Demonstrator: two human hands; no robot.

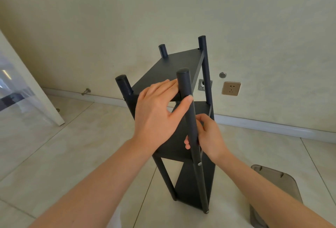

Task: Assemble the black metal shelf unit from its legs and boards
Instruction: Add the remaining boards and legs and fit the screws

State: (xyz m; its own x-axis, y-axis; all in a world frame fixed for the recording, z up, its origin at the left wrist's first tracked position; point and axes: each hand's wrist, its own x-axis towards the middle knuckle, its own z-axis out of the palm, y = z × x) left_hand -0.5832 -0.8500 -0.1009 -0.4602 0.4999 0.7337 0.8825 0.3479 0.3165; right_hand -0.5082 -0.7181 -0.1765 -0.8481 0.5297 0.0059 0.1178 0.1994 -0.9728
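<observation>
Floor (72, 155): pale tiles, meeting the wall (109, 18) at a white skirting along its far edge
Shelf unit (190, 184): black, standing upright on the floor near that far edge, three boards fixed between four round legs
Grey tray (278, 182): lying on the floor near its right edge, just beside the shelf unit
Left hand (154, 116): fingers straight and flat on the top board (174, 66), thumb pressed against the near right leg (184, 82)
Right hand (211, 136): fingers curled round the same leg, lower down, at the middle board
Socket (231, 88): on the wall, behind the unit
Screw (199, 163): silver, in the gripped leg below the right hand
</observation>
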